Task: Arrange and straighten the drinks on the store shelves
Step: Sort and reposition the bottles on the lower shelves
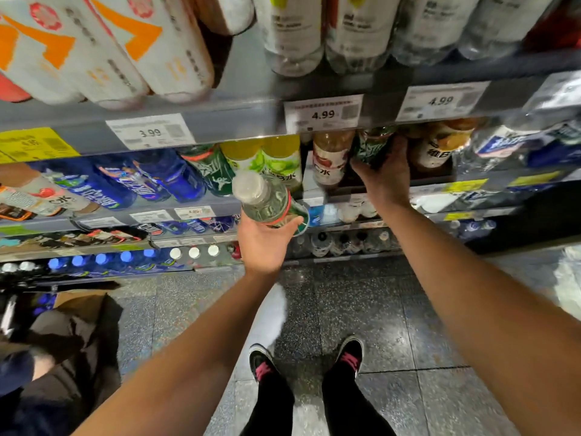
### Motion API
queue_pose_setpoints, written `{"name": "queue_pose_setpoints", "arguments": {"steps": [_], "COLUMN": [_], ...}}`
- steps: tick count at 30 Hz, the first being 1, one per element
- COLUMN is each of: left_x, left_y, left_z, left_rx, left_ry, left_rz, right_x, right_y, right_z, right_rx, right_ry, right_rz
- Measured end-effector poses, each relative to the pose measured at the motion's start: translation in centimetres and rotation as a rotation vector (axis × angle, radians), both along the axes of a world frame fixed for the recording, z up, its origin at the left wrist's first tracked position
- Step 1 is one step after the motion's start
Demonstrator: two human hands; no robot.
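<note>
Under the 4.99 tag, right hand grips a shelved green bottle; left hand, lower, holds another bottle.

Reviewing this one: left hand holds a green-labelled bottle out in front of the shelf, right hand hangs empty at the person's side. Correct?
Not quite. In the head view the right hand is up on the shelf, its grip around a green-labelled shelf bottle. The left hand does hold its bottle.

Shelf-edge price tags read 3.99, 4.99 and 4.99; a tea bottle label shows "C水".
</note>
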State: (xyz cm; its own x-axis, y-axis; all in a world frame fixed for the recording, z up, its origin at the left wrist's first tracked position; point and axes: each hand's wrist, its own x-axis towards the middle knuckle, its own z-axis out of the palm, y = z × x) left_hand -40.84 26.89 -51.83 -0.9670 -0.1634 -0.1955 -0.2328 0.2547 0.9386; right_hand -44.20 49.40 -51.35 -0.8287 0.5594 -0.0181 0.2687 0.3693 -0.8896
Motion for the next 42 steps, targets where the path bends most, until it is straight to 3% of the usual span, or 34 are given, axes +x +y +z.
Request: {"name": "queue_pose_setpoints", "arguments": {"steps": [8,12,17,21,24,27,30,42], "left_x": [0.8,1.5,1.9,2.1,1.9,1.8,1.8,2.0], "left_y": [2.2,2.9,3.4,3.4,2.9,2.0,1.0,-2.0], "left_z": [-0.5,-0.1,0.3,0.7,0.9,1.1,1.0,0.8], "left_rx": [-0.071,-0.182,-0.152,-0.153,-0.159,-0.19,-0.196,-0.074], "left_ry": [-0.083,0.012,0.017,0.044,0.038,0.043,0.047,0.007], "left_rz": [0.031,0.068,0.077,0.081,0.091,0.098,0.106,0.081], "right_x": [-0.8,0.3,0.7,3.5,4.3,1.7,-0.8,-0.4], "right_y": [1.5,2.9,3.8,0.0,-4.4,-6.1,-6.1,-4.0], "right_z": [0.1,0.7,1.7,1.8,1.3,1.1,0.7,-0.2], "right_rx": [0.099,0.158,0.196,0.115,0.092,0.095,0.05,0.205], "right_ry": [0.021,0.051,-0.079,0.047,0.095,0.011,-0.058,-0.105], "right_rz": [-0.002,-0.028,-0.011,-0.169,-0.078,-0.017,-0.015,-0.12]}}
